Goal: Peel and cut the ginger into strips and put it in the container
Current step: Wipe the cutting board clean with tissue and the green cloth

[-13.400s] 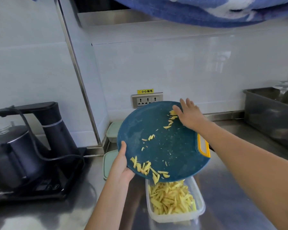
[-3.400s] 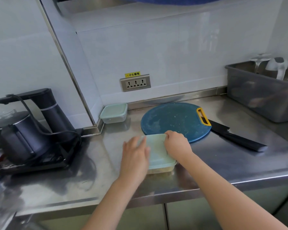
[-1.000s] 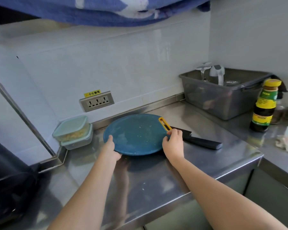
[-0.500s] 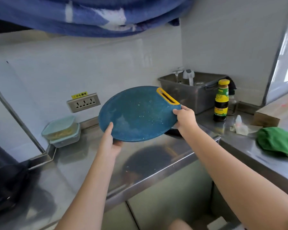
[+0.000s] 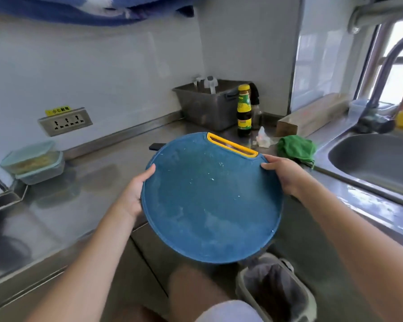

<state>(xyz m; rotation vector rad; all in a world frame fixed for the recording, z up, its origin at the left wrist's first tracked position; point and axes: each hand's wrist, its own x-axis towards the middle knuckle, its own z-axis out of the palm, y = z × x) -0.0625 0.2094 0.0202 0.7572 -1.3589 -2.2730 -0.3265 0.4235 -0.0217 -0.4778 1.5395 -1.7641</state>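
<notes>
Head view: the tilted board [image 5: 209,201] is gripped at its left edge by the left hand [image 5: 135,194] and at its right by the right hand [image 5: 286,175], above the bin [image 5: 275,291].

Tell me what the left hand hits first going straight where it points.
Probably the black knife on the counter, just beyond the cutting board rim the left hand holds; depth is unclear, so it might pass above.

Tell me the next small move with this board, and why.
Probably tip the cutting board steeper over the bin and shake it: the left hand and right hand grip its opposite edges, pale bits cling to its face, and the lined bin stands below its lower edge.
</notes>
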